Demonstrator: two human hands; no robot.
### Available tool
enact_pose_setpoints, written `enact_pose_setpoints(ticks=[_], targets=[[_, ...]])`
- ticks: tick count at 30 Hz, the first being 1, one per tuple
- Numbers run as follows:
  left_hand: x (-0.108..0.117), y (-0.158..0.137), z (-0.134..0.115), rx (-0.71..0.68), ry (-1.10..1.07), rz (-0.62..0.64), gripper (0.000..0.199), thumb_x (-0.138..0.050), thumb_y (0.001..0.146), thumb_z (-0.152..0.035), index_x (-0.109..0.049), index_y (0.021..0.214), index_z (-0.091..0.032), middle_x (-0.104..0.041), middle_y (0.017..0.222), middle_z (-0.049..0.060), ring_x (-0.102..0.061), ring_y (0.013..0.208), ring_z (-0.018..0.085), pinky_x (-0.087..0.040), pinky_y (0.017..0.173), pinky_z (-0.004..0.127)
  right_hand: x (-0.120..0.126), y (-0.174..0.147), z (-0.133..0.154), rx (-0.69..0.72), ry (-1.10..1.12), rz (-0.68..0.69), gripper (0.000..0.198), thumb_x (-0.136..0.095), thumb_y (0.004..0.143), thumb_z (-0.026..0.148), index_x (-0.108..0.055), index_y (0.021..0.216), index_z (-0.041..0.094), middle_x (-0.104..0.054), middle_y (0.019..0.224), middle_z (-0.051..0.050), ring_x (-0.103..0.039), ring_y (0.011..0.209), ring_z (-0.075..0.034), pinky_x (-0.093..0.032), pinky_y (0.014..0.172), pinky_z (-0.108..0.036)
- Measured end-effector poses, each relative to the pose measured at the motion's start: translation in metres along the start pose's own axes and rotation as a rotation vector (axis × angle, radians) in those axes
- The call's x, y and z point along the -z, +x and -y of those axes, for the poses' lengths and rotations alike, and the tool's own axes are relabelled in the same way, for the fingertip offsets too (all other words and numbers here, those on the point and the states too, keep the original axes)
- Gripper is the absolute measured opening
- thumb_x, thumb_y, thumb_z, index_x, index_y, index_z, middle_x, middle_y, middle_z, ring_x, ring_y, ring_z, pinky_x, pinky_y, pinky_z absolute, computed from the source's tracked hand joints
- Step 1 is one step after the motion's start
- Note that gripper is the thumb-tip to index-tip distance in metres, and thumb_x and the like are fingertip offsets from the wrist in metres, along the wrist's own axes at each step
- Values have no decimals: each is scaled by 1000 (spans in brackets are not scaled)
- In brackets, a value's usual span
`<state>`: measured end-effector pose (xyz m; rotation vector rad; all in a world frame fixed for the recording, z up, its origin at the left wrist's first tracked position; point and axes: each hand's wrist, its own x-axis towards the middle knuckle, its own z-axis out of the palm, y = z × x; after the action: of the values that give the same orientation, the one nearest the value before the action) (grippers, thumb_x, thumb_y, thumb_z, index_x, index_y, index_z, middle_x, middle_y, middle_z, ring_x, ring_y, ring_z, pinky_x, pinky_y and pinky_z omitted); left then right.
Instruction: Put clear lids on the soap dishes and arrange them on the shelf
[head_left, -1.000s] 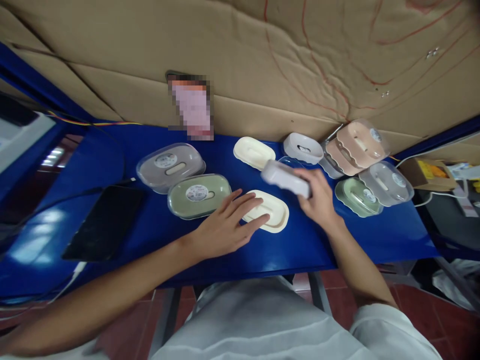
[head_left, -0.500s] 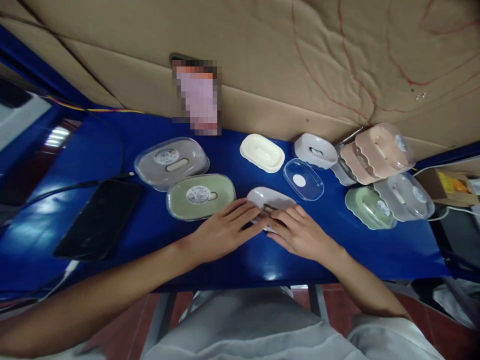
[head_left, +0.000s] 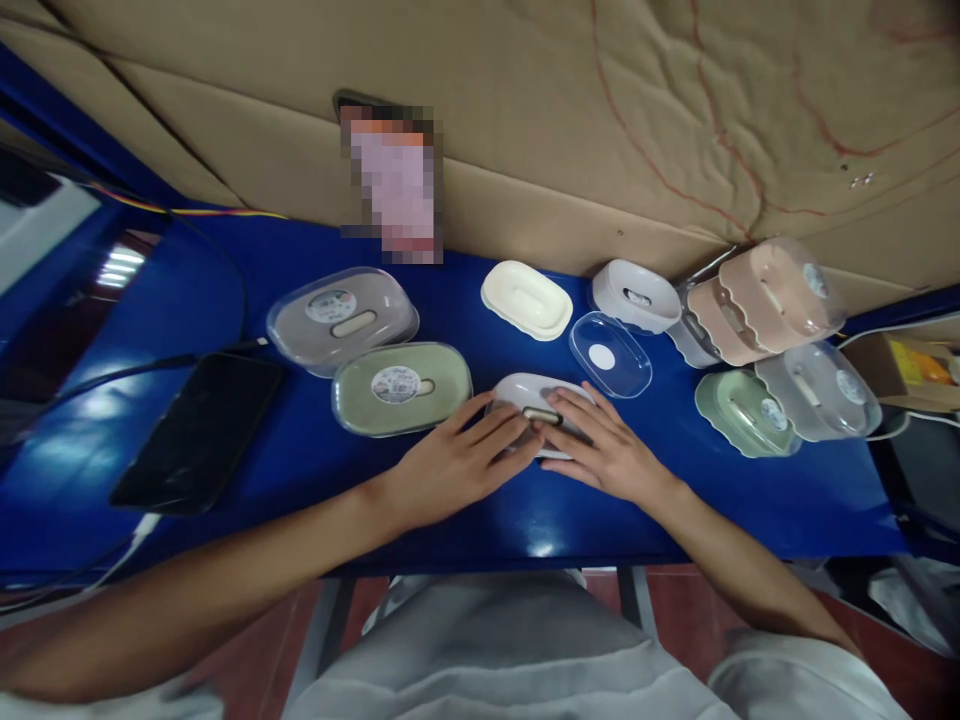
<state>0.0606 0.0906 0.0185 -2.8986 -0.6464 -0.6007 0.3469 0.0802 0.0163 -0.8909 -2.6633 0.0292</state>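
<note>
A light grey oval plastic case (head_left: 517, 384) lies on the table in front of me, with a cream oblong piece (head_left: 541, 415) in the slot at its middle. My left hand (head_left: 461, 455) grips its left side, fingers over the top and thumb near the front edge. From the right, my right hand (head_left: 611, 450) holds the same case, its fingers over the top and close to the cream piece. Part of the case is hidden under both hands. Just left of it is a green oval box (head_left: 352, 395) under a clear cover.
A clear cover (head_left: 626, 360), a cream tray (head_left: 517, 295) and another grey case (head_left: 630, 285) lie behind. Stacked peach boxes (head_left: 772, 290), a grey box (head_left: 817, 390) and a green box (head_left: 739, 415) stand right. Left are a covered grey box (head_left: 300, 335) and a black phone (head_left: 195, 435).
My fingers have shifted slightly over the grey case; the right index finger has moved back. More of the cream piece in the slot now shows. The view has shifted a little.
</note>
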Motion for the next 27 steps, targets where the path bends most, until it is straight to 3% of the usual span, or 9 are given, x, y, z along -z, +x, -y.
enact_pose_setpoints(ticks=[5, 9, 12, 15, 18, 20, 22, 24, 27], targets=[[0, -1, 1, 22, 2, 40, 32, -57, 104, -13, -67, 135, -13, -73, 134, 13, -66, 128, 29, -49, 119, 53, 9, 3, -6, -11, -38, 53, 61, -62, 106, 54, -52, 158, 24, -57, 161, -16, -46, 157, -33, -33, 131, -60], [4, -1, 1, 1, 13, 31, 33, -57, 103, -10, -68, 134, -13, -73, 136, 12, -66, 127, 29, -48, 119, 52, 28, -5, -24, -312, -170, -44, 54, -61, 107, 51, -59, 151, 19, -68, 146, -18, -63, 138, -36, -46, 117, -58], [8, -2, 0, -22, 12, 1, 32, -54, 103, -8, -69, 131, -12, -75, 131, 11, -68, 122, 28, -51, 114, 51, 33, -13, -39, -467, -158, -33, 34, -58, 110, 42, -73, 129, 20, -78, 129, -14, -74, 117, -33, -55, 102, -51], [10, -2, -1, -54, 10, -14, 28, -55, 103, -9, -70, 127, -13, -76, 125, 11, -70, 116, 27, -54, 107, 49, 35, -15, -44, -544, 18, -92, 27, -55, 111, 39, -77, 113, 23, -82, 114, -9, -77, 106, -28, -57, 96, -45], [11, -3, -2, -74, 12, -10, 26, -58, 103, -10, -71, 124, -14, -76, 122, 10, -71, 112, 26, -55, 105, 48, 41, -11, -39, -728, 348, -360, 30, -53, 112, 46, -74, 108, 25, -78, 97, -5, -75, 93, -23, -59, 88, -40], [12, -3, -3, -77, 0, -25, 26, -61, 102, -11, -71, 125, -16, -76, 124, 10, -71, 113, 25, -56, 105, 46, 44, -6, -33, -872, 669, -510, 34, -53, 110, 54, -72, 105, 27, -67, 81, 0, -68, 74, -18, -58, 73, -34], [13, -3, -4, -72, -15, -64, 30, -65, 99, -11, -69, 129, -19, -74, 128, 10, -70, 119, 26, -56, 107, 46, 45, -2, -28, -987, 971, -514, 36, -59, 106, 61, -72, 104, 27, -56, 73, 3, -57, 60, -15, -51, 58, -29], [13, -3, -4, -50, -21, -115, 37, -68, 97, -11, -67, 133, -22, -72, 135, 10, -67, 127, 27, -55, 112, 46, 41, 2, -23, -1060, 1144, -433, 39, -65, 101, 65, -73, 109, 28, -54, 75, 4, -52, 57, -12, -46, 51, -26], [11, -2, -5, 0, -14, -140, 42, -71, 97, -12, -65, 136, -24, -68, 141, 10, -62, 136, 29, -52, 118, 49, 30, 6, -15, -1050, 1121, -359, 44, -61, 102, 67, -74, 121, 29, -61, 86, 1, -57, 66, -13, -52, 60, -27]])
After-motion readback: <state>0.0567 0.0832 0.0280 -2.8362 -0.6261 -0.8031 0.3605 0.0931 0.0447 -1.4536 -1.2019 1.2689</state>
